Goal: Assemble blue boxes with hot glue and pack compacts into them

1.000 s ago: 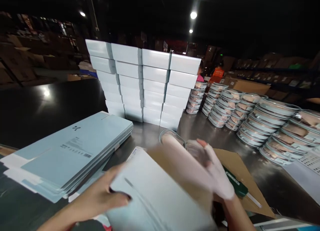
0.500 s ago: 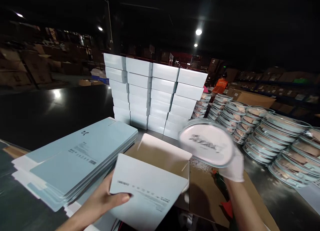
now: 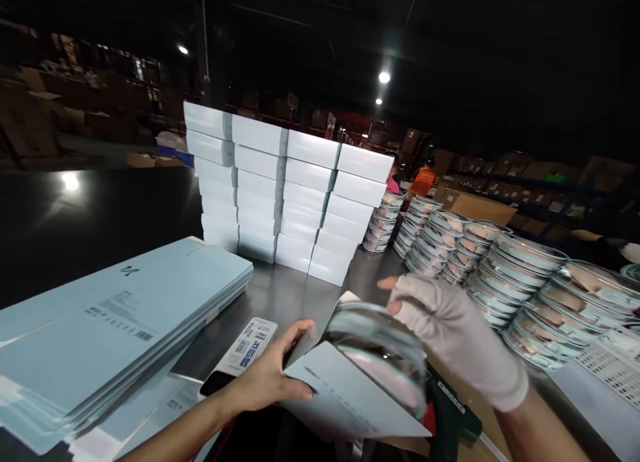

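Note:
My bare left hand (image 3: 273,375) grips the left side of an open pale blue cardboard box (image 3: 345,395), thumb on its printed face and fingers at the rim. The box is tilted. A round clear glass container (image 3: 383,352) sits partly inside it, its upper part standing out and blurred by motion. My right hand (image 3: 440,322), in a white glove with bare fingertips, hovers just above and right of the container, fingers apart and nothing held. Beneath that hand lies a green glue gun (image 3: 453,409).
A pile of flat pale blue cartons (image 3: 125,315) lies on the left. Closed boxes (image 3: 285,189) form a wall at the back. Stacked glass containers (image 3: 530,282) stand on the right. A white phone-shaped object with printing (image 3: 247,345) lies on the metal table (image 3: 280,292).
My right hand has put the glass container into the box and let go of it. The box has tipped to the right, and the view has shifted.

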`<state>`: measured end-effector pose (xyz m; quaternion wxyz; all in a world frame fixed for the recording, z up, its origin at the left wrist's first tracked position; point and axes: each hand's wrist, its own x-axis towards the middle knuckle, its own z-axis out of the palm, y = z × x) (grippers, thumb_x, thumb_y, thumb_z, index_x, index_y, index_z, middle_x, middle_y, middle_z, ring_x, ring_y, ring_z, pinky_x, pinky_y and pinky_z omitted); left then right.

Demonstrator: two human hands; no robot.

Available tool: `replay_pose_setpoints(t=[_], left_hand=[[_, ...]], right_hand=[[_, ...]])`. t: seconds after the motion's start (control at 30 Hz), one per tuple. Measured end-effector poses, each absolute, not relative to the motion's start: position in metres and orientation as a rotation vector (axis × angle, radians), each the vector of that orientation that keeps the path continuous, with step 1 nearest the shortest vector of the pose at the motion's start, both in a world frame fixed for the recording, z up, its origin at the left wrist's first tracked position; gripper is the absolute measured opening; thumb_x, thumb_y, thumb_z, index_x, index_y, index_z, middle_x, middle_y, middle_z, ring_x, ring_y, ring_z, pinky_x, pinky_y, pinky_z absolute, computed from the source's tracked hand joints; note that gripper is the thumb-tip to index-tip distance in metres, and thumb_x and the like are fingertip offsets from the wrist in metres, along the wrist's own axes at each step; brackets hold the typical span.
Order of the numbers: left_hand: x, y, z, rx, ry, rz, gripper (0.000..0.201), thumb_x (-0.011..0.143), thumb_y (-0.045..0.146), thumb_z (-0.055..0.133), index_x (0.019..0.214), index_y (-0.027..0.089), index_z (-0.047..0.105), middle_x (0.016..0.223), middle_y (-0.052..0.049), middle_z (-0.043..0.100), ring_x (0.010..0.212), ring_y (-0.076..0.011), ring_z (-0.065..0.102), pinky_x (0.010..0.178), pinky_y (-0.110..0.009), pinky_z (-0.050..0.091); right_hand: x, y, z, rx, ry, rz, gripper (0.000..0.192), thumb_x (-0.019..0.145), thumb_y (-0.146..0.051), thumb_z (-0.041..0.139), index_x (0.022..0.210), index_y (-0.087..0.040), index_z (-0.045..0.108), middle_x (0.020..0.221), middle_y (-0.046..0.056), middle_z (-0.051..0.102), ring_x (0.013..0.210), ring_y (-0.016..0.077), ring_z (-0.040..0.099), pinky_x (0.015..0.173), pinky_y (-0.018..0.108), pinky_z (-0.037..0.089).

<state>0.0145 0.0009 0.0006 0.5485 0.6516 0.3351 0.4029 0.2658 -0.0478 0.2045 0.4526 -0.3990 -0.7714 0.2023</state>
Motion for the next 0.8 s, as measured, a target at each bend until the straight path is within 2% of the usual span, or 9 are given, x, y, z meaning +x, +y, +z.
replay_pose_setpoints(t=[0.1,0.23,0.33,0.4,0.47,0.53,0.67,0.73,0.8], left_hand=[[0.009,-0.006,-0.013,1.469,0.823,0.990,0.114,0.057,0.056,0.091,0.149,0.019,0.035,0.143,-0.017,0.054,0.130,-0.0403,0.051,0.114,-0.051,0.037],[-0.002,-0.012,-0.024,1.449,0.824,1.100,0.122,0.064,0.059,0.089,0.156,0.024,0.015,0.150,-0.018,0.043,0.138,-0.0398,0.043,0.119,-0.053,0.030],[-0.004,-0.014,-0.024,1.533,0.727,1.276,0.103,0.073,0.073,0.077,0.153,0.027,0.030,0.155,-0.018,0.037,0.146,-0.0422,0.034,0.120,-0.055,0.028],[-0.002,-0.015,-0.019,1.664,0.678,1.342,0.084,0.080,0.079,0.064,0.143,0.025,0.050,0.153,-0.018,0.043,0.149,-0.0449,0.029,0.119,-0.055,0.030],[0.005,-0.017,-0.013,1.783,0.687,1.336,0.070,0.090,0.078,0.048,0.129,0.023,0.066,0.145,-0.017,0.053,0.148,-0.0450,0.031,0.117,-0.054,0.034],[0.014,-0.020,-0.008,1.787,0.768,1.357,0.061,0.099,0.070,0.038,0.123,0.023,0.068,0.142,-0.015,0.056,0.145,-0.0407,0.038,0.117,-0.050,0.035],[0.027,-0.028,-0.006,1.498,0.969,1.559,0.034,0.105,0.051,0.044,0.132,0.030,0.046,0.159,-0.011,0.037,0.145,-0.0291,0.041,0.114,-0.042,0.039],[0.025,-0.029,-0.004,1.506,0.999,1.496,0.033,0.104,0.052,0.043,0.130,0.030,0.047,0.156,-0.011,0.041,0.147,-0.0292,0.039,0.115,-0.043,0.039],[0.016,-0.026,0.000,1.630,1.014,1.313,0.038,0.104,0.055,0.039,0.124,0.029,0.058,0.144,-0.010,0.053,0.147,-0.0323,0.038,0.119,-0.048,0.033]], right_hand=[[0.268,-0.053,0.157,-0.999,-1.665,0.191,0.015,0.088,-0.035,0.074,0.101,-0.027,0.071,0.100,0.001,0.075,0.091,0.0154,0.070,0.082,0.024,0.055],[0.274,-0.059,0.083,-1.024,-1.371,0.295,0.023,0.090,-0.051,0.071,0.094,-0.030,0.064,0.102,0.000,0.075,0.096,0.0158,0.071,0.086,0.023,0.055],[0.258,-0.062,0.039,-1.086,-1.474,0.492,0.065,0.084,-0.070,0.067,0.135,-0.032,0.059,0.151,0.009,0.056,0.142,0.0310,0.050,0.115,0.043,0.043],[0.243,-0.061,0.020,-1.072,-1.494,0.642,0.081,0.084,-0.076,0.061,0.149,-0.029,0.051,0.167,0.010,0.034,0.152,0.0367,0.035,0.120,0.049,0.038],[0.228,-0.058,0.008,-1.046,-1.392,0.724,0.078,0.089,-0.073,0.056,0.152,-0.027,0.049,0.166,0.012,0.035,0.146,0.0381,0.043,0.112,0.048,0.047],[0.214,-0.057,0.002,-1.106,-1.246,0.685,0.070,0.095,-0.065,0.053,0.153,-0.025,0.047,0.160,0.013,0.046,0.140,0.0368,0.052,0.108,0.049,0.050],[0.200,-0.063,0.004,-1.318,-1.162,0.442,0.069,0.099,-0.053,0.052,0.160,-0.030,0.032,0.163,0.006,0.043,0.151,0.0292,0.037,0.123,0.049,0.032],[0.208,-0.068,0.010,-1.346,-1.259,0.395,0.071,0.100,-0.051,0.048,0.163,-0.032,0.021,0.165,0.005,0.039,0.153,0.0256,0.033,0.124,0.048,0.028],[0.235,-0.074,0.016,-1.406,-1.395,0.299,0.066,0.100,-0.050,0.046,0.160,-0.028,0.028,0.161,0.010,0.044,0.151,0.0269,0.038,0.123,0.049,0.031]])
